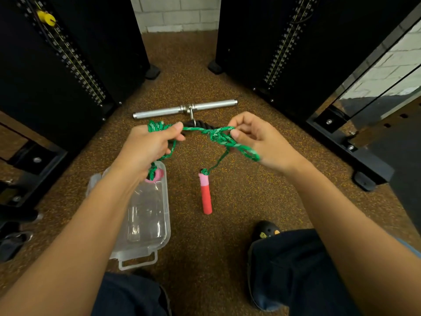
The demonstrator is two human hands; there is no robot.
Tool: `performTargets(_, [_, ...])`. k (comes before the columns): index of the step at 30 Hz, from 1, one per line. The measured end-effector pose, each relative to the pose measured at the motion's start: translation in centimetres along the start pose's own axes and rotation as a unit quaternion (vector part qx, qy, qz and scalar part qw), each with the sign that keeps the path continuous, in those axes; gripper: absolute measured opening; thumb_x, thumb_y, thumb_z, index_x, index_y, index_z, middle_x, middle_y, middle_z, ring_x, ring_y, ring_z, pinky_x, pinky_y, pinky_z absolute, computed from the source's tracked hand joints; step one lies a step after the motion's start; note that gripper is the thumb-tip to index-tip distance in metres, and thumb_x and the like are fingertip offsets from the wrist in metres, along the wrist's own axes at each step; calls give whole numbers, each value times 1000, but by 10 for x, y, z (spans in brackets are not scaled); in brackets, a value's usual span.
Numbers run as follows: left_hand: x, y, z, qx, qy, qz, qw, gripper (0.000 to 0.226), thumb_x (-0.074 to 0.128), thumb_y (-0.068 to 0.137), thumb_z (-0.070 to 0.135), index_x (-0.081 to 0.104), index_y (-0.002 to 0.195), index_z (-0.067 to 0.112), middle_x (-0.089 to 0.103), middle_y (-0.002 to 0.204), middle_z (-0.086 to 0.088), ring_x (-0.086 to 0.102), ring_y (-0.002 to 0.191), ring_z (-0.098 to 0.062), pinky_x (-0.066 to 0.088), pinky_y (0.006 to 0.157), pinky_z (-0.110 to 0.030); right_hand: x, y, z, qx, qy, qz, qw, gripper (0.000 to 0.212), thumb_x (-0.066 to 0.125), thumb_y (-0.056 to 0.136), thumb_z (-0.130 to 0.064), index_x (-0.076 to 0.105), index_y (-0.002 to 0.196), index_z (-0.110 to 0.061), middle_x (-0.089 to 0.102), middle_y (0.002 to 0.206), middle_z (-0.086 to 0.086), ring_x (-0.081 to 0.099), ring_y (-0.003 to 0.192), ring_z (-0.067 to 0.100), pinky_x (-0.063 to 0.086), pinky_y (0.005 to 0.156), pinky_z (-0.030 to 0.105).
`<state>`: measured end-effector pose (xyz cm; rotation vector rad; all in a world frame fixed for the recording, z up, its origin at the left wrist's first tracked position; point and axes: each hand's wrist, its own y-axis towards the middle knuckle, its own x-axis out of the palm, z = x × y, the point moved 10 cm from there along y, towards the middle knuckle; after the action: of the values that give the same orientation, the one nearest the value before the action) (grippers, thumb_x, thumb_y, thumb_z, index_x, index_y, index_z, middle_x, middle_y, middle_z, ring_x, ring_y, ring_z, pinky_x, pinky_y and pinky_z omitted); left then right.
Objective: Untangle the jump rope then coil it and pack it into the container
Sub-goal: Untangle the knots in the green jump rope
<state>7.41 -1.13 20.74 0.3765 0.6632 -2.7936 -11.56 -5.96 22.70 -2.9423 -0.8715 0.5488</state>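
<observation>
Bare forearms reach in from the near edge, above knees in dark trousers and a dark shoe [266, 231] at near right. Speckled brown rubber floor [205, 258] fills the middle, grainy and flat. It narrows to a wedge towards a pale brick wall [177, 12] at the far end. Two tall black weight machines hem it in, one on the left [57, 71] and one on the right [273, 53], each with a numbered strip down its face.

A clear plastic container [168, 224] sits open on the floor at near left. It is rectangular with rounded corners and has a latch on its near edge. The floor shows through its bottom.

Far of the hands lies a smooth steel bar [159, 113], a straight cylinder with a swivel link at its middle. The link joins a thick black rope piece [200, 123].

The jump rope [218, 136], a green braided cord, is held in the air between both hands, right of the container's far end. The left hand [145, 144] has its fingers curled round a bunch of cord, with the thumb pressed on one strand. The right hand [262, 140] pinches the knotted tangle between thumb and fingertips, and a loop drapes over its heel.

A red foam handle [206, 198] with a pink collar hangs from a thin strand below the knot, over bare floor between container and shoe. Whether its lower end touches the floor cannot be told. The other handle's pink end [157, 175] shows under the left wrist, over the container's far end.
</observation>
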Motion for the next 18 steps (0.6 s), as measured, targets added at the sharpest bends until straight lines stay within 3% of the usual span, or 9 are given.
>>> performTargets(2, [-9,2,-1,2,8,32,999,24,65,82,39,71,74,17,42,29,17,38,51,-13,42,85,-37,4,0,3,20,22,-20,999,14,49,95,-10,51,89,-23,60,96,13,58,87,19,51,83,38])
performTargets(5, [-14,3,-4,-3,20,46,999,24,65,81,39,72,74,17,43,30,17,40,53,-13,46,94,-42,13,-2,6,64,98,-62,991,16,47,93,-3,49,84,-17,55,90,6,57,85,11,54,79,26])
performTargets(7, [-10,3,-4,-1,26,35,999,25,66,81,40,72,73,17,43,30,16,41,53,-14,45,97,-47,16,-2,6,75,142,-71,984,6,48,85,-13,48,78,-14,51,85,9,52,82,15,47,78,22])
performTargets(9, [-5,3,-2,12,38,25,999,27,65,81,41,72,72,17,43,31,15,42,52,-14,46,95,-48,15,-2,4,72,177,-64,979,9,50,78,-23,48,75,-14,54,87,10,52,89,21,45,85,27])
performTargets(11, [1,2,0,21,55,7,998,28,64,82,43,73,72,18,41,32,13,43,49,-12,46,92,-45,15,-4,2,57,194,-63,977,10,57,80,-18,48,76,-15,62,82,3,60,87,19,49,84,29])
performTargets(14, [2,2,2,30,67,-15,997,31,65,81,42,72,83,12,40,37,12,46,42,-4,47,83,-38,13,-6,-3,23,148,-63,987,23,57,85,6,46,80,-13,63,83,7,66,76,11,56,76,24])
performTargets(16, [3,2,8,44,60,-33,997,39,66,80,39,69,97,4,40,38,12,45,39,1,44,77,-35,13,-6,-8,-1,74,-66,995,24,56,84,10,48,82,-12,62,91,11,67,77,12,55,74,24])
performTargets(18, [7,-4,20,70,38,-60,995,23,66,80,36,73,92,17,37,39,11,40,40,-1,41,75,-36,13,-5,-12,-24,-5,-57,998,26,59,82,8,53,80,-16,65,96,11,67,80,17,55,74,28])
